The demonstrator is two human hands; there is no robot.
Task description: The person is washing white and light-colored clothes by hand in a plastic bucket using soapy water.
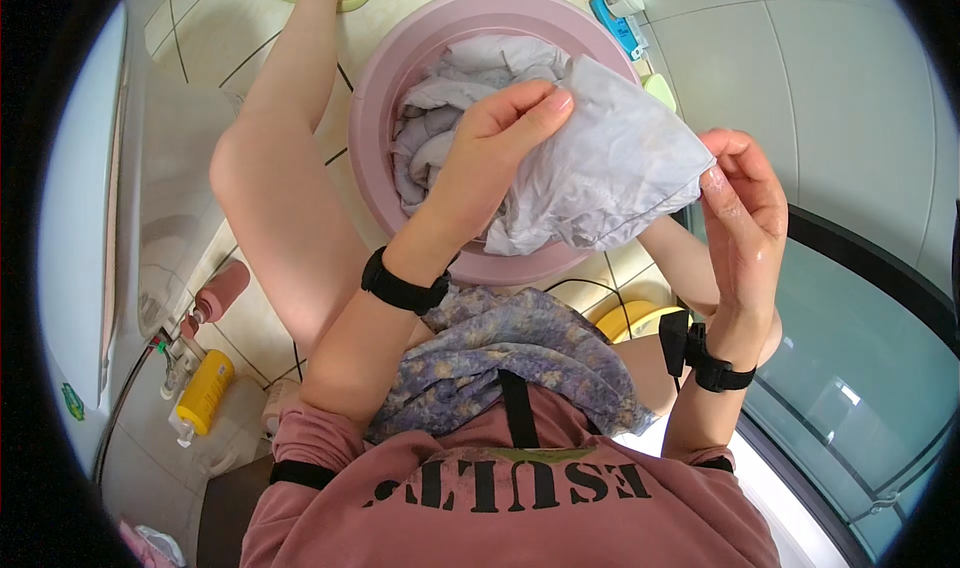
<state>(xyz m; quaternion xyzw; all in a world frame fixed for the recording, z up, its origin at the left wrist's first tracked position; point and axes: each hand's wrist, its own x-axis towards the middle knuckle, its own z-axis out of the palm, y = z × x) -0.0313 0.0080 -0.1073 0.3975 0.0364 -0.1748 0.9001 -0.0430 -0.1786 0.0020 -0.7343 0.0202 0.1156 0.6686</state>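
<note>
A large pink plastic tub (367, 125) stands on the tiled floor between the person's knees. Crumpled wet-looking whitish cloth (495, 61) fills much of it. Above the tub's right part, a white cloth (615, 148) is stretched between both hands. My left hand (502, 136) pinches its upper edge between thumb and fingers. At the cloth's right corner, the fingertips of my right hand (742, 193) grip it, with wet skin and a little foam on them. The cloth's lower part hangs in folds over the tub's near rim.
A yellow bottle (205, 391) and a pink pump bottle (223, 290) are at the left. Beyond the tub, a blue package (616, 27) and a white-lidded jar (622, 0) stand by the wall. A yellow basin (630, 320) and a glass panel (847, 343) are at the right.
</note>
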